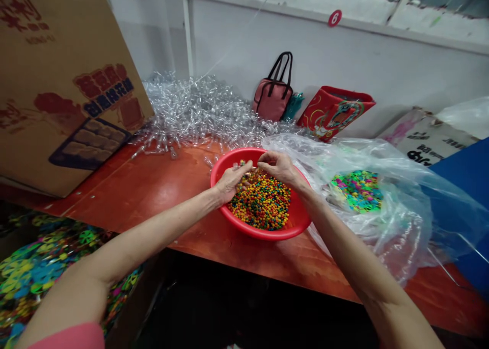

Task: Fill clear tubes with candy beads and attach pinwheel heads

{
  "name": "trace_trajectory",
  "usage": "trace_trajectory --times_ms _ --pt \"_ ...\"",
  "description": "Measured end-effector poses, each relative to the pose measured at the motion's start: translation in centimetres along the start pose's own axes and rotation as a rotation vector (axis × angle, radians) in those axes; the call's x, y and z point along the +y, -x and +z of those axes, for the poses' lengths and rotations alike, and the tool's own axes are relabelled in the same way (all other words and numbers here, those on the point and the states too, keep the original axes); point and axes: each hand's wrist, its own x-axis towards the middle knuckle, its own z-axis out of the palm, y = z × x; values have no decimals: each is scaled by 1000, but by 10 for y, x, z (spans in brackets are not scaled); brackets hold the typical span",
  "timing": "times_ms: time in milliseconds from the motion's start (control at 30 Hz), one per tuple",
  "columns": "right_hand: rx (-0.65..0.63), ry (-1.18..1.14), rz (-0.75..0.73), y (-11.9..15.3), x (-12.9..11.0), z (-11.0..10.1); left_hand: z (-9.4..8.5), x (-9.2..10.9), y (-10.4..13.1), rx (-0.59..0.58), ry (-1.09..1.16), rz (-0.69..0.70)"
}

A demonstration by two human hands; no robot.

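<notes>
- Left hand [228, 183]: clamped on clear plastic pieces [251, 176].
- Right hand [281, 167]: bent close beside them; cannot tell whether gripping.
- Red basin [298, 214]: beneath both, on counter [183, 186], containing coloured beads [263, 206].
- Far left: clear tube heap [198, 109].
- Right: plastic bag [407, 237].

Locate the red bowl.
Head view, centre: the red bowl sits on the table, below the left hand and right hand, left of the clear plastic bag.

A workshop: bulk beads [263, 206], heaped clear plastic pieces [198, 107] and numbered wall discs [335, 18] show it.
</notes>
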Motion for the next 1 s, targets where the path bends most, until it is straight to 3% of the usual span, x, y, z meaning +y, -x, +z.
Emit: trace_trajectory --times_ms 67,200,433,533,633,767,900,1000 --pt "42 -33 14 -11 8 2 -3 5 -1 28 147 -1" --pt "47 42 -21 -25 28 16 -6 11 -3 -35 290 -20" --pt "-131 80 -89 -25 43 52 -5 15 -3 -171 346 -96" --pt "-134 147 -99 -24 36 45 -5 16 -1 -178 331 -112" --pt "7 198 -111 -17 24 23 -6 16 0 -172 303 -120" --pt "69 41 -90 11 1 -2 -6 16 2 -139 266 -119" --pt "-67 -231 -46 41 -18 4 4 11 3 -166 184 -68" --pt "-53 -304 -42 50 -22 22 13 5 4 -203 91 -34"
